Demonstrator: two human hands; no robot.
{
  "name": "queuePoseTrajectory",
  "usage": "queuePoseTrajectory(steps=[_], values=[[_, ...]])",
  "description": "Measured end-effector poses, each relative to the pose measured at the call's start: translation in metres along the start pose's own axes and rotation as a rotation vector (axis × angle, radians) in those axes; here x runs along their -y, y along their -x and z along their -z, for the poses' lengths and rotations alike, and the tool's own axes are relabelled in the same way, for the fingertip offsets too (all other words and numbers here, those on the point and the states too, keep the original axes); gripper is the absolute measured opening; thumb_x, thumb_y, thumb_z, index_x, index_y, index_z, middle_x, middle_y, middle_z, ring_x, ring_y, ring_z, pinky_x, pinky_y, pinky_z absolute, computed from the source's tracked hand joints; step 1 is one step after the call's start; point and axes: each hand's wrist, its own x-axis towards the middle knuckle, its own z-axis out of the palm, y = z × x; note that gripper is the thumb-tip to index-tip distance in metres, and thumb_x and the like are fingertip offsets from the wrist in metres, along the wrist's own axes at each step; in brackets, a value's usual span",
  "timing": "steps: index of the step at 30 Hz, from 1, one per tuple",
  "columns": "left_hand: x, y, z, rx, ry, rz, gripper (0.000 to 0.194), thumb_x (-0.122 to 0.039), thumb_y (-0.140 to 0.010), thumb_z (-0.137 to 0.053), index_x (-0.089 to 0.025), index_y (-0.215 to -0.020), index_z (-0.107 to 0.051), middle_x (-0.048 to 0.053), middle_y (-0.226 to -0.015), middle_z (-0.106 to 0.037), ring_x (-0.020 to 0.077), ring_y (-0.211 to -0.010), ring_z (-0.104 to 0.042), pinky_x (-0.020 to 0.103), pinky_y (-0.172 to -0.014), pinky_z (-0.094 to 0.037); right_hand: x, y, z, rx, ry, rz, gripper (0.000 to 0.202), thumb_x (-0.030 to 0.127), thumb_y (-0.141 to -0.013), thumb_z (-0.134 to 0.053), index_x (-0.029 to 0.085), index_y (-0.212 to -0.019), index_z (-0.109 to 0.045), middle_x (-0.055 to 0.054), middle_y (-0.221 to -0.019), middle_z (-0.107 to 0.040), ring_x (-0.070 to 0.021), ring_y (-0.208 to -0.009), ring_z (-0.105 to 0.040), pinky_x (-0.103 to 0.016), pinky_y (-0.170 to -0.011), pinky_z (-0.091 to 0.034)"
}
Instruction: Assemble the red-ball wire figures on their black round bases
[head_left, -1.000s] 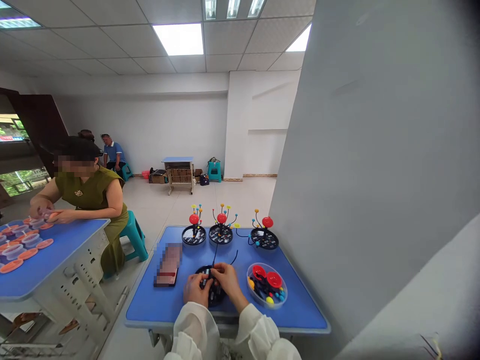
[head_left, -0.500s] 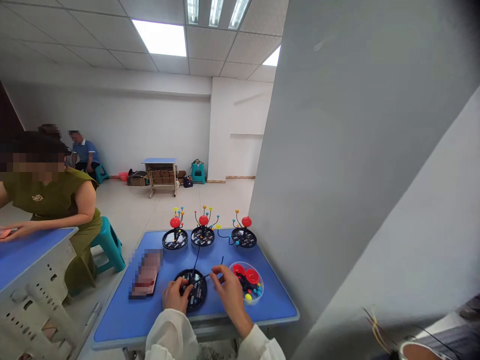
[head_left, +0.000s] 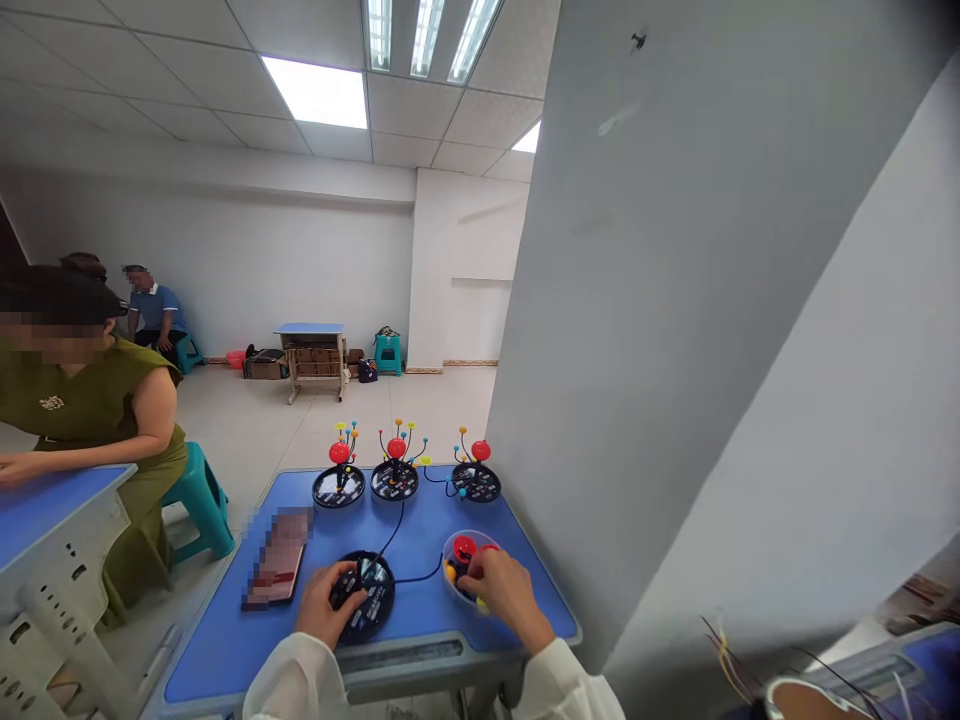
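Note:
My left hand point(head_left: 327, 606) is closed on the left part of a round black base point(head_left: 373, 612) with printed labels, which lies flat on the blue desk. Two thin curved black arms point(head_left: 420, 579) reach out from the base's middle, one toward the back and one toward the bowl. My right hand point(head_left: 501, 590) dips into a clear plastic bowl point(head_left: 448, 548), its fingers pinched among the parts. A red half-ball point(head_left: 464, 549) and small yellow, orange and blue balls show there. Whatever the fingertips hold is hidden.
Three planet models point(head_left: 396, 478) with red balls line the desk's back edge. A phone point(head_left: 279, 560) lies on the left. A grey pillar point(head_left: 637, 300) rises close on the right. Another person point(head_left: 97, 400) sits at a neighbouring desk point(head_left: 67, 510).
My right hand has let go of the black arm at the base and moved right into the bowl. My left hand stays on the base. The whole view has shifted slightly.

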Motion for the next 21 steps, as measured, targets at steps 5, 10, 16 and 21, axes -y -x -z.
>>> queuePoseTrajectory(steps=[5, 10, 16, 21], values=[[0.0, 0.019, 0.013, -0.166, -0.052, -0.016, 0.04, -0.058, -0.077, -0.057, -0.026, -0.096, -0.069, 0.009, -0.098, -0.077, 0.0338, -0.1, -0.07, 0.05, -0.098, -0.049, 0.004, -0.004, -0.004, 0.041, 0.025, 0.002, 0.024, 0.018, -0.059, -0.071, 0.024, -0.038, -0.06, 0.001, -0.046, -0.057, -0.0162, -0.054, -0.056, -0.028, -0.054, -0.025], [-0.012, 0.055, 0.014, -0.368, -0.058, -0.054, 0.035, -0.059, -0.085, -0.051, -0.028, -0.087, -0.069, 0.008, -0.087, -0.078, 0.0307, -0.087, -0.071, 0.045, -0.089, -0.05, 0.003, -0.001, 0.007, 0.053, -0.035, 0.012, 0.025, 0.019, -0.066, -0.066, 0.023, -0.043, -0.056, 0.001, -0.049, -0.056, -0.017, -0.055, -0.056, -0.028, -0.055, -0.029], [-0.063, 0.098, -0.029, 0.004, 0.448, 0.074, 0.042, -0.064, -0.08, -0.061, -0.025, -0.075, -0.075, 0.003, -0.067, -0.073, 0.0194, -0.062, -0.066, 0.028, -0.063, -0.053, 0.015, 0.028, 0.016, 0.118, -0.229, 0.071, 0.026, 0.033, -0.093, -0.038, 0.024, -0.079, -0.058, 0.001, -0.069, -0.067, -0.0138, -0.049, -0.057, -0.024, -0.052, -0.04], [-0.093, 0.11, -0.052, 0.272, 0.986, 0.364, 0.054, -0.065, -0.062, -0.079, -0.026, -0.099, -0.079, 0.007, -0.087, -0.08, 0.0188, -0.067, -0.07, 0.029, -0.066, -0.055, 0.026, 0.077, 0.006, 0.347, -0.398, 0.27, 0.014, 0.03, -0.089, -0.05, 0.023, -0.081, -0.059, 0.003, -0.064, -0.066, -0.0136, -0.056, -0.057, -0.022, -0.055, -0.041]])
